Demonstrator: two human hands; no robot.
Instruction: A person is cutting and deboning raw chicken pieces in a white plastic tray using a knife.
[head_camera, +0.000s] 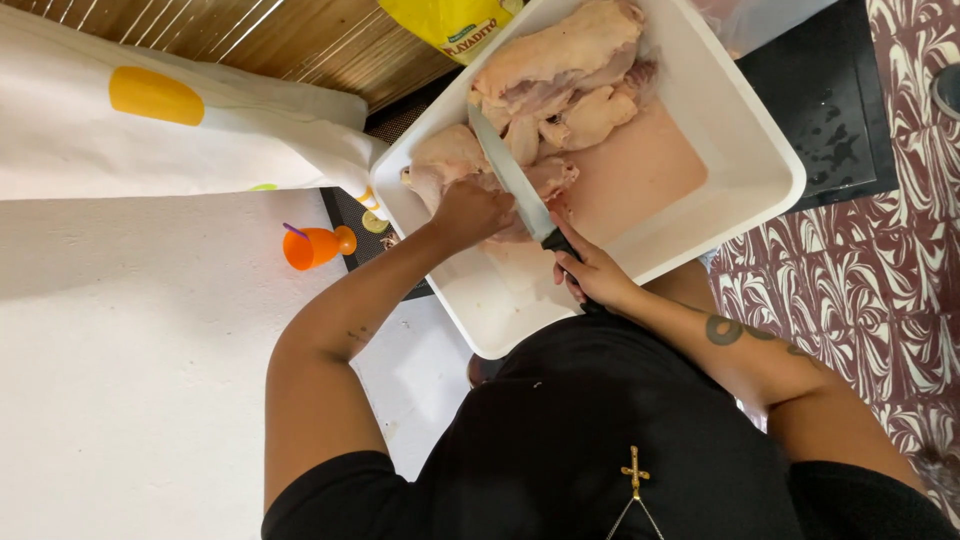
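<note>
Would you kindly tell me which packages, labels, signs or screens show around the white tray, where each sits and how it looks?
Yellow plastic bag: at the top edge, just beyond the white rectangular plastic tray; glossy, cut off by the frame, with a small green label patch and dark print.
Clear plastic wrapping: top right corner behind the tray; see-through, contents unclear.
No signs or screens show.

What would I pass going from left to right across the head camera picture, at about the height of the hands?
White cloth with a yellow spot → orange cup → left hand pressing on the raw chicken → knife, gripped by the right hand → right rim of the white tray → marbled red-and-white surface.
</note>
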